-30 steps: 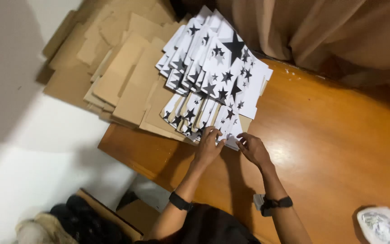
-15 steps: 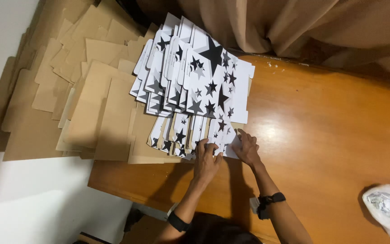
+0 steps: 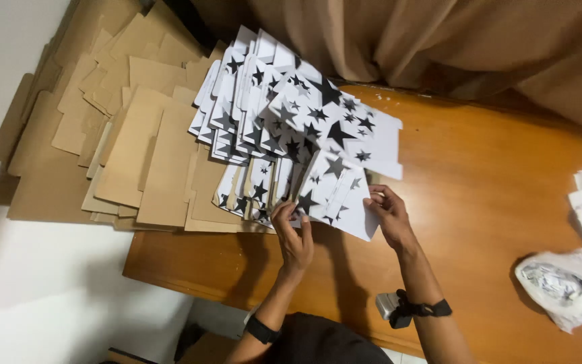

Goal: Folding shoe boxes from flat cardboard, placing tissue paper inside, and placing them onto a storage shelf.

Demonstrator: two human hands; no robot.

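Two hands were clamped on one white star-printed flat cardboard sheet [image 3: 335, 195] at the fanned stack's near end on the wooden table [image 3: 493, 182]: left hand [image 3: 294, 236] at the lower-left edge, right hand [image 3: 389, 216] at the lower-right, long axis tilted up-right away from both.

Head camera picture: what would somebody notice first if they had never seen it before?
First, the fan of white cards printed with black stars, spread over the far left part of the orange wooden table. Both hands work at its near edge: the left hand and the right hand grip one starred sheet and lift it off the pile. To the left lies a big heap of plain brown cardboard pieces, and a crumpled plastic bag sits at the right.
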